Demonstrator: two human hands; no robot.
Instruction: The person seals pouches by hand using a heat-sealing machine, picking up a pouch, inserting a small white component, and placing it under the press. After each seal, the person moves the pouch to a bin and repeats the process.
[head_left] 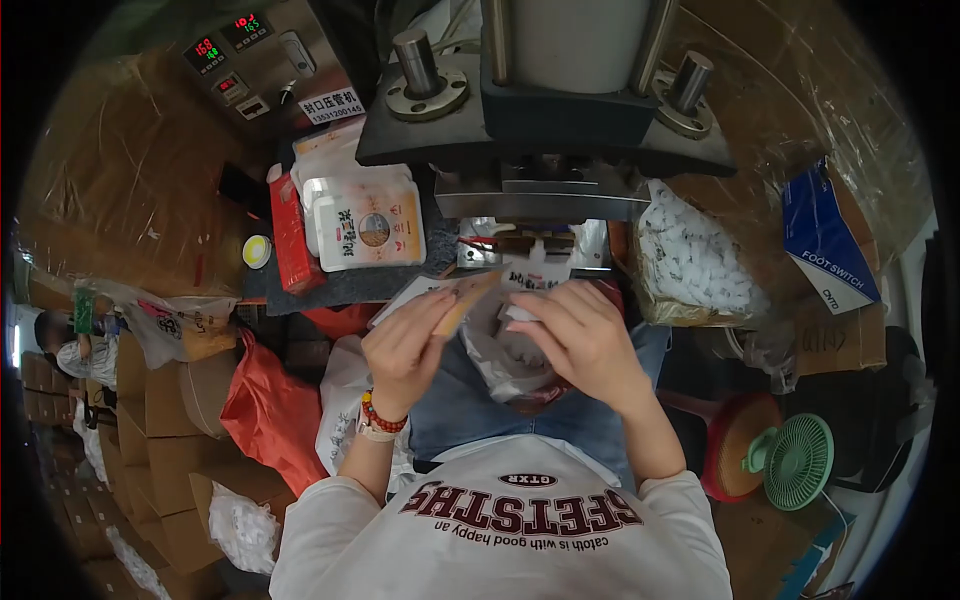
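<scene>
My left hand (408, 345), with a beaded bracelet at its wrist, pinches a flat printed pouch (466, 300) of white and orange. Across from it, my right hand (572, 328) has its thumb and fingers closed on a small white piece (520, 313). Both hands are over my lap, in front of the press machine (540, 192). Between and below them lies a white plastic bag (500, 362) with printed items inside. A stack of printed pouches (372, 228) rests on the bench at the left of the machine.
Right of the press, a box holds many white spouts (695, 255). A red box (292, 232) lies beside the pouches. A blue and white box (825, 240), a green fan (797, 460) and a red stool (742, 445) are at the right. Cartons fill the left; another person (88, 358) is far left.
</scene>
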